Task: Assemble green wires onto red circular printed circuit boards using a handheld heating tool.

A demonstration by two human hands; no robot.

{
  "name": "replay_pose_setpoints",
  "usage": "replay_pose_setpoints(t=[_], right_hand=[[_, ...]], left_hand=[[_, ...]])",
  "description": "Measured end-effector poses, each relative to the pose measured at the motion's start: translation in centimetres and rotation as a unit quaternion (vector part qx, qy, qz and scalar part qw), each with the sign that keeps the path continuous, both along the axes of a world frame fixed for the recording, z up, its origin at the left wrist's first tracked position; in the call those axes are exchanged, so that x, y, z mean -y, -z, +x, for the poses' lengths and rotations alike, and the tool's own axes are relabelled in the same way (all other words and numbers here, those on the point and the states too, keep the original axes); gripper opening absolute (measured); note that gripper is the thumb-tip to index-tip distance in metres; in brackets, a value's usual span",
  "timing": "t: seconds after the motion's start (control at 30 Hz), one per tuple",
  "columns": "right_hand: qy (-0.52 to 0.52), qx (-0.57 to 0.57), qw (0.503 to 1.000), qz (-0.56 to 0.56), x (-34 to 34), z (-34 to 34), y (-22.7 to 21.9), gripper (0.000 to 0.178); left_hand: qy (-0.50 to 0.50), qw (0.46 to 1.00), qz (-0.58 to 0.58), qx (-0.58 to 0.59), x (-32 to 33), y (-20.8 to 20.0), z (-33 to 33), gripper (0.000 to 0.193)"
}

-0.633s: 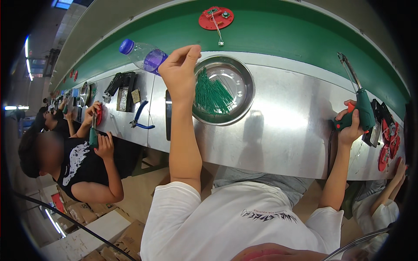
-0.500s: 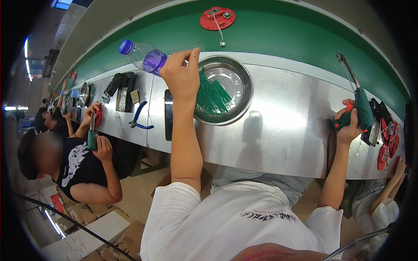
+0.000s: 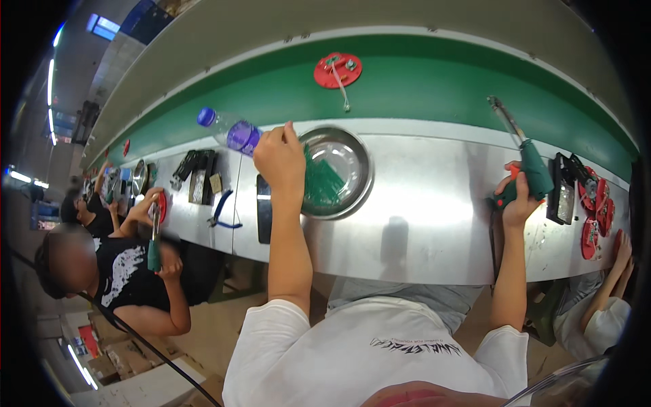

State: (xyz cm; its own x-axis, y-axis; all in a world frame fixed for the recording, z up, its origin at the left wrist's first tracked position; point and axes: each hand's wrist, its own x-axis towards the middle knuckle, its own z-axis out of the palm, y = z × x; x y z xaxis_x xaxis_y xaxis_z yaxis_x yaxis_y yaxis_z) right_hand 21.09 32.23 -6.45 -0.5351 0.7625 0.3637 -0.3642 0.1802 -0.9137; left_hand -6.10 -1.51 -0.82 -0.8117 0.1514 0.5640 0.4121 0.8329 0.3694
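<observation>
My left hand, thumb and index finger pressed together, is raised beside a steel bowl of green wires. Whatever it pinches is too small or hidden to tell. A clear bottle with a purple label and cap is just left of this hand. The hand hides the bottle's lower end, so I cannot tell whether they touch. At the right, my right hand is wrapped around a green soldering gun, its metal tip pointing up and away.
A red round plate with wired boards lies on the green back strip. Blue pliers, a phone and a black tray are left; another tray and red plates are right. Co-workers sit at both sides.
The view has tilted, so the back strip and bowl appear lower. Both hands keep much the same place over the bench; the soldering gun's tip appears farther left.
</observation>
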Motion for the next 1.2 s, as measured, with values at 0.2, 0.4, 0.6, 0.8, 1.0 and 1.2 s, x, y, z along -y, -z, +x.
replay_pose_setpoints(t=[0.2,0.4,0.6,0.8,1.0,1.2], right_hand=[[0.012,-0.032,0.998,-0.046,0.2,0.0,0.0,0.024],[0.022,-0.035,0.998,-0.052,-0.1,-0.8,0.3,0.021],[0.043,-0.065,0.994,-0.077,-0.3,-0.4,0.5,0.021],[0.07,-0.046,0.993,-0.084,-0.9,0.4,0.2,0.027],[0.051,-0.059,0.996,-0.044,-0.4,-1.1,-1.2,0.021],[0.054,-0.074,0.995,-0.049,-0.1,-1.7,-0.2,0.021]], left_hand=[[0.163,0.982,0.076,0.06,-7.2,-2.2,-4.0,0.061],[0.029,0.942,-0.155,0.297,-15.2,2.1,-18.2,0.075],[0.162,0.889,-0.111,0.414,-15.7,2.3,-18.7,0.069],[0.479,0.818,-0.118,0.297,-16.0,-3.3,-2.4,0.061],[0.563,0.785,-0.23,0.122,-11.8,-0.9,6.9,0.063],[0.484,0.867,0.024,0.114,-7.9,0.0,11.2,0.036]])
